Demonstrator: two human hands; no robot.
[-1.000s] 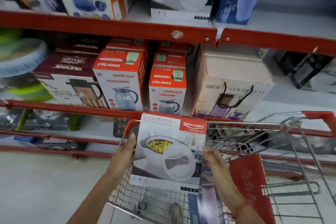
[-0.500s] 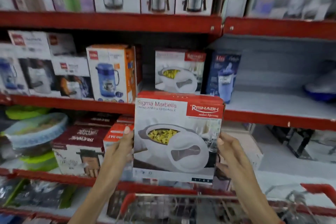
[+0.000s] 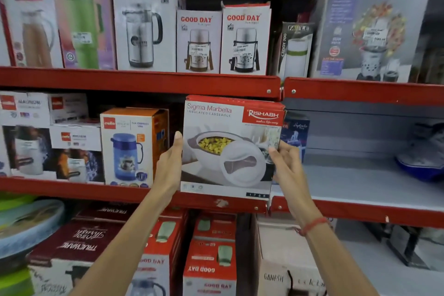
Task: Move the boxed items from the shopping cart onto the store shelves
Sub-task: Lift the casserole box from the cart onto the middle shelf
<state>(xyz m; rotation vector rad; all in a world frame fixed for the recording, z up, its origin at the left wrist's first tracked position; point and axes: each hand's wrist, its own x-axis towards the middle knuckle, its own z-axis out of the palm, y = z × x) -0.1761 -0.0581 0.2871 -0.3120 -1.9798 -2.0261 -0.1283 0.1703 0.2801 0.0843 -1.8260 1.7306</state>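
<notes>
I hold a red-and-white casserole box, printed "Sigma Marbella Insulated Casserole", upright in front of the middle red shelf. My left hand grips its left edge and my right hand grips its right edge. The box's bottom edge sits just above the shelf's front lip, and its top is just under the shelf above. An orange-and-white flask box stands to its left and a blue bottle box is partly hidden behind its right side. The shopping cart is out of view.
The top shelf carries Good Day flask boxes and a large grey mixer box. Bare grey shelf space opens to the right, with a blue item at its far end. The lower shelf holds red jug boxes.
Both hands lifted the casserole box out of the cart and up to the middle shelf. My view tilted upward, so the cart dropped out of sight.
</notes>
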